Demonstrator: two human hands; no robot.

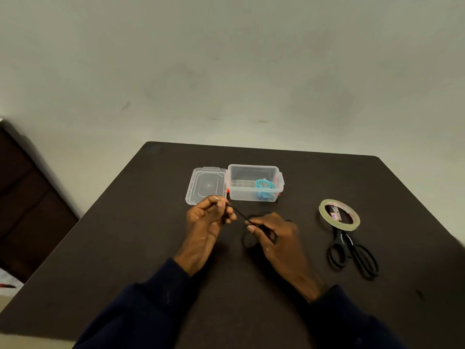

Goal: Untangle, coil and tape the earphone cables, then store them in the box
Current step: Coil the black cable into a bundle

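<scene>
Pale wall behind, dark counter (151, 248) below. Left hand (206, 222) pinches the plug end of the black earphone cable (240, 214); right hand (274, 238) pinches the same strand just beside it, pulled taut, loose loops (247, 241) beneath. Thin, limp and light, it likely slips and kinks, so gripping near the plug seems best. Beyond the hands sits the open box (254, 182) with a teal coil (264, 187); tape roll (339, 214) and scissors (352, 253) lie right of the right hand.

Left hand (205, 224) raised, fingers (221, 203) pinched; right hand (275, 238) lower, knuckles up, fingers likewise pinched
</scene>
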